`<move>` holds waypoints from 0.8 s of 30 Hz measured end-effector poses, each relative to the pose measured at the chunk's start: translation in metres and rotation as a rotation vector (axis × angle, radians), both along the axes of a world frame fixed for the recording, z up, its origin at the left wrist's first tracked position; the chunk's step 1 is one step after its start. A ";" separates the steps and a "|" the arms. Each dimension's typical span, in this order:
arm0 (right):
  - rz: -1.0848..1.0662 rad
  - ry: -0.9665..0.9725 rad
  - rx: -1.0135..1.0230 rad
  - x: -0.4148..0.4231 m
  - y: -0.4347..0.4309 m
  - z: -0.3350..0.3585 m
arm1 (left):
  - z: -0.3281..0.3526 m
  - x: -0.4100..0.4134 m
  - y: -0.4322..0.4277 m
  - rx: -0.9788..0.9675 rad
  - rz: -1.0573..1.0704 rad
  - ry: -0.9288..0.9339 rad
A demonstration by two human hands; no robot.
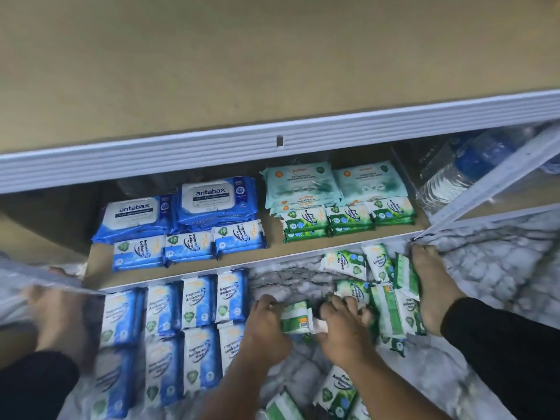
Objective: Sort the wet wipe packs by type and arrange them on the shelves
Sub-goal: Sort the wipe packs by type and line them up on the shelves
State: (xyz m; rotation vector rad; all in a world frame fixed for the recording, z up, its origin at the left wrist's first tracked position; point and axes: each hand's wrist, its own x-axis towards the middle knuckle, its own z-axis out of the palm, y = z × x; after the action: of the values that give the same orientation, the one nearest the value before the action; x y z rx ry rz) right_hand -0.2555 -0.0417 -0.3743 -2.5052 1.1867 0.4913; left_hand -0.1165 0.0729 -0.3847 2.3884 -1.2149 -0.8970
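Head view: the left hand (266, 321) curls its fingers round one end of a small green-and-white plastic wipe pack (295, 321), low over the marbled floor (288, 280), just before the front edge of the beige shelf board (188, 268). The right hand (342, 325) meets the other end; blur hides whether it grips. Loose green packs (391, 310) lie partly hidden beneath it.

Even, bright light from above; the lower shelf (272, 236) darkens toward its left end under the white shelf edge (212, 153). Wide-angle distortion bows that edge, and blur softens the left hand (265, 328), right hand (344, 328) and green pack (295, 321) between them.
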 end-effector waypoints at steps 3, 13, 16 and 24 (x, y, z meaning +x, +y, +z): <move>-0.151 -0.157 0.141 -0.009 0.012 0.031 | 0.027 -0.002 0.015 -0.056 0.171 0.257; -0.653 -0.643 0.519 -0.045 0.025 0.125 | 0.140 -0.024 0.056 -0.071 0.446 0.560; -0.762 -0.847 0.555 -0.054 0.035 0.147 | 0.144 -0.032 0.071 -0.110 0.475 0.576; -0.830 -0.955 0.518 -0.074 0.059 0.162 | 0.163 -0.048 0.089 -0.324 0.431 0.679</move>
State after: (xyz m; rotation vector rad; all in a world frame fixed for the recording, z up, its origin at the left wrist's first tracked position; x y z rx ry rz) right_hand -0.3292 0.0177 -0.2125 -1.3023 1.2734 -0.5048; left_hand -0.1647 0.1622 -0.2216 1.7533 -0.5088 -1.1219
